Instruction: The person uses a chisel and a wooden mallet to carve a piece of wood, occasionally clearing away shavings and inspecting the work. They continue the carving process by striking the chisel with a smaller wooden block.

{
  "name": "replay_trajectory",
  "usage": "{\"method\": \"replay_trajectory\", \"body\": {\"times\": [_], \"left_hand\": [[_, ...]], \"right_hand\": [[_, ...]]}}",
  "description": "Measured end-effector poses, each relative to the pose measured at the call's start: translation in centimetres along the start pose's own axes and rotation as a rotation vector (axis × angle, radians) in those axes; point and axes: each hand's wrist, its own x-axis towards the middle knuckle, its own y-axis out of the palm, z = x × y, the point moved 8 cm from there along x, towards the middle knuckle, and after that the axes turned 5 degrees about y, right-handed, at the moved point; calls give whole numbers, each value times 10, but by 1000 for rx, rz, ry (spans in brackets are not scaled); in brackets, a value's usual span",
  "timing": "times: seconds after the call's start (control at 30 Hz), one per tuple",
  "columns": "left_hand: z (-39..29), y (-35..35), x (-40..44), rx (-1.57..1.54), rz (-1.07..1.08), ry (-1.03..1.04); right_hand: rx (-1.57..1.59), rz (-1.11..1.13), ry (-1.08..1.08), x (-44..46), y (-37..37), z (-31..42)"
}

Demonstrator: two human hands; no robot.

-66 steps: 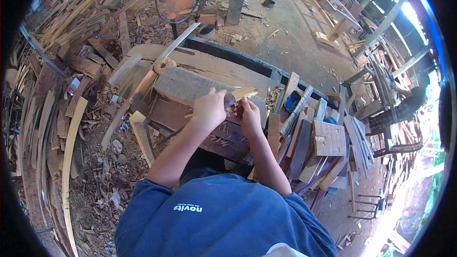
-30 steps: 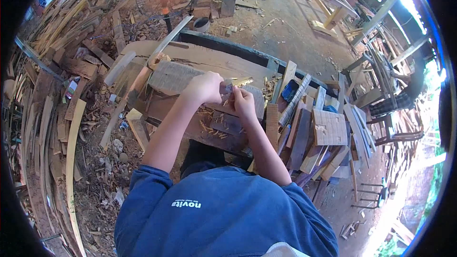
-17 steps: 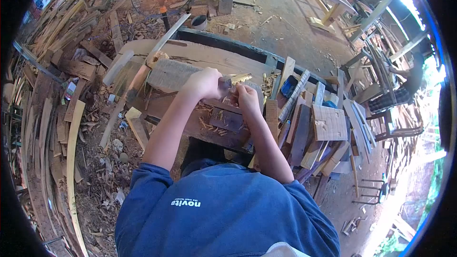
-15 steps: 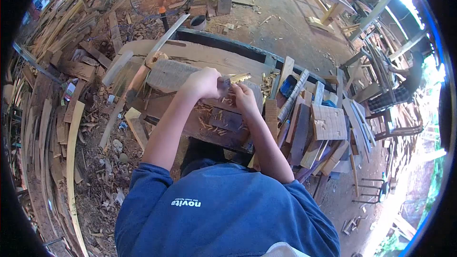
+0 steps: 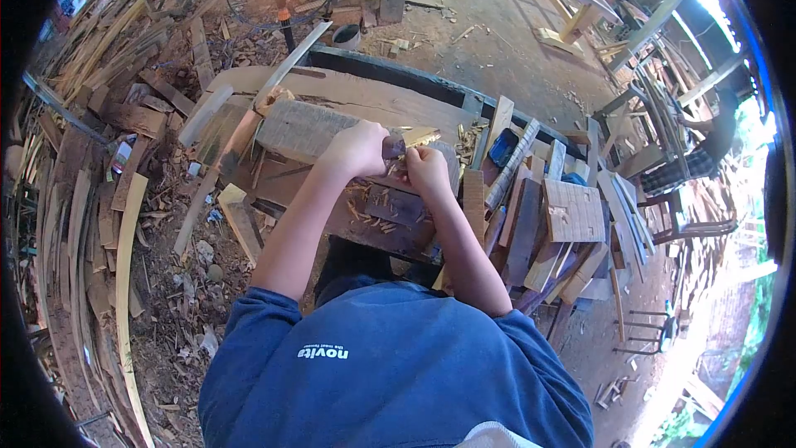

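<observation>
Closed fingers of my left hand (image 5: 358, 149) grip a dark, blunt-ended tool (image 5: 394, 148); its kind is unclear and its handle is hidden. Close on its right, my right hand (image 5: 428, 172) has its fingers pinched together at the tool's end, and what they hold is too small to make out. Both hands are over a grey wooden block (image 5: 300, 126) on the bench. Behind them lies a pale strip of wood (image 5: 421, 134). A dark flat block (image 5: 396, 206) sits nearer my body, with several small wood pieces (image 5: 361, 217) scattered about it.
Stacked boards and offcuts (image 5: 531, 216) lean at the right, including a mortised board (image 5: 574, 211). A blue tray (image 5: 502, 149) sits among them. Long strips (image 5: 124, 282) and scrap heap up on the left. Another person (image 5: 705, 145) is at the far right.
Both hands have shifted very slightly, staying close together over the block. The dark tool's end has moved a little to the right.
</observation>
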Motion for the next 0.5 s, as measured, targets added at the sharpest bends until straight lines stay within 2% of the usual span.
{"method": "replay_trajectory", "body": {"times": [0.07, 0.13, 0.17, 0.2, 0.27, 0.3, 0.33, 0.4, 0.47, 0.5], "left_hand": [[3, 3, 0, -6, -24, -17], [2, 3, -1, -17, -38, -5], [1, 1, -2, -27, -54, 10], [1, 0, -5, -32, -48, 6], [2, -12, -8, -101, -133, 9], [15, -8, -3, -169, -120, -87], [21, -7, -1, -172, -114, -89], [32, -18, -4, -239, -266, -64], [36, -16, -2, -287, -268, -45], [39, -16, -5, -293, -260, -99]], "right_hand": [[15, 6, 40, -1, -1, -5], [104, -65, -94, -10, -11, 8], [-65, -163, -210, -22, -25, 16], [-184, -238, -206, -21, -32, 11], [-259, -372, -417, -27, -49, 15], [-278, -349, -416, -31, -54, 18], [-279, -346, -410, -25, -57, 11], [-429, -372, -584, -14, -53, 7], [-505, -323, -531, 0, -43, -4], [-642, -289, -503, 5, -30, -8]]}}
